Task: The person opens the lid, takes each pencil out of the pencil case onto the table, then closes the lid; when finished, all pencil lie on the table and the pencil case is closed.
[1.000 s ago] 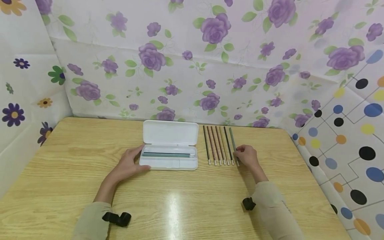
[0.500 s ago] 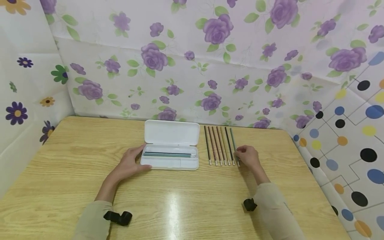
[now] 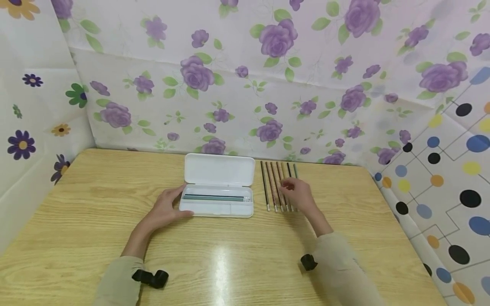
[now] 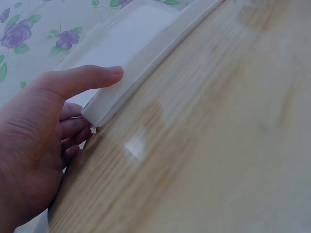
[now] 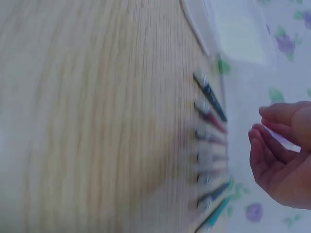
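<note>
A white pencil case point(image 3: 208, 208) lies with its lid raised, and pencils point(image 3: 214, 197) rest in its rear compartment. My left hand point(image 3: 162, 209) grips the case's left end, thumb along the front edge and fingers round the end, as the left wrist view also shows. To the right of the case, several pencils point(image 3: 265, 187) lie in a row, eraser ends towards me. Over the right part of this row hovers my right hand point(image 3: 300, 196), hiding some of their lower ends. In the right wrist view its thumb and bent fingers are apart, with nothing between them.
The wooden table point(image 3: 214, 255) ends at a wall hung with a purple-flowered sheet point(image 3: 233, 102). A dotted sheet point(image 3: 451, 195) covers the right side. The raised lid point(image 3: 219, 171) stands at the back of the case.
My right hand has left the teal pencil at the row's right end and moved left over the neighbouring pencils. The left hand keeps its place on the pencil case.
</note>
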A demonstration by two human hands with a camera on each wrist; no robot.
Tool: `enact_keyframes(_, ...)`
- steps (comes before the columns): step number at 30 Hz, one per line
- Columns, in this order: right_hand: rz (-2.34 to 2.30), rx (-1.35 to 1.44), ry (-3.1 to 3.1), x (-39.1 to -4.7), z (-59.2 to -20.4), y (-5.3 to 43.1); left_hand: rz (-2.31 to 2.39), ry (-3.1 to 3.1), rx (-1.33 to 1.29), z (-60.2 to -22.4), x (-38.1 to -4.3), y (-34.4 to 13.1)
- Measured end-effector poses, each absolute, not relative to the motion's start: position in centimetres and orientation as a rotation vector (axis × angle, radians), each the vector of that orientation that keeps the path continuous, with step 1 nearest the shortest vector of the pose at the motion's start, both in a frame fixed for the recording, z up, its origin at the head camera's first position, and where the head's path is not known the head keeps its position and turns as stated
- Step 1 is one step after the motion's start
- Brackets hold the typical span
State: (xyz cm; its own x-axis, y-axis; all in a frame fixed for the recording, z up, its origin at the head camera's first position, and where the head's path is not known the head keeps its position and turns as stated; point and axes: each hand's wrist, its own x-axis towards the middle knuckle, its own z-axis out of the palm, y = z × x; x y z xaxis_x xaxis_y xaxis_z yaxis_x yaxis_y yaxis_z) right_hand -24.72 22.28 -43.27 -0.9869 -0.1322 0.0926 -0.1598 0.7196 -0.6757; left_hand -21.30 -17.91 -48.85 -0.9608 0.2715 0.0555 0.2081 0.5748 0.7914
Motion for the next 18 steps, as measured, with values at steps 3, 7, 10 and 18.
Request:
enact_keyframes(3, 1.116, 0.385, -2.908, -24.9, -43.2, 20.2, 1.348, 2.732, 0.421, -48.9, -21.3, -17.9)
enact_keyframes(7, 1.116, 0.508, -2.935, -25.5, -43.5, 17.4, 1.356, 2.735, 0.43, -48.9, -21.3, -18.0)
enact_keyframes(10, 1.104, 0.586, -2.959, -25.9, -43.9, 15.3, 1.368, 2.733, 0.44, -48.9, -21.3, -18.0)
enact_keyframes(18, 1.13, 0.737, -2.99, -26.1, -44.5, 11.5, 1.381, 2.725, 0.438, -49.0, -21.3, -17.9)
